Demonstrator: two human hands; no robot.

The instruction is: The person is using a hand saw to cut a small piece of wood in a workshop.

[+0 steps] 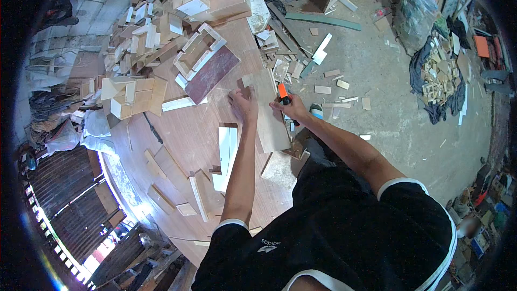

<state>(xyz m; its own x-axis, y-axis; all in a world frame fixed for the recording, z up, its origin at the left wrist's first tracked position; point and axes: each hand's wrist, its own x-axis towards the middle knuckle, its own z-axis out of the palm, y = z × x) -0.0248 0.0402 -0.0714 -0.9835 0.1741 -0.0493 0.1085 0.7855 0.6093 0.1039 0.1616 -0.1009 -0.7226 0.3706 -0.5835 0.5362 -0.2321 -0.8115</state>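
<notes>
A long pale wooden board [270, 124] lies along the right edge of the worktable, in front of me. My left hand [246, 106] is at its left side, fingers curled in; whatever they may pinch is too small to make out. At the board's right edge, my right hand [293, 109] is closed around an orange-and-black hand tool [283, 92]. The tool's orange end points away from me, and its dark end shows below the fingers. Its exact kind is not plain.
The worktable [183, 140] bears a white angled piece [227, 148], a wooden frame beside a dark red panel [209, 75], and loose wood strips [161, 199]. Wooden boxes [212, 2] crowd its far end. Offcuts [323, 90] litter the floor; a scrap-filled sack [439, 78] stands right.
</notes>
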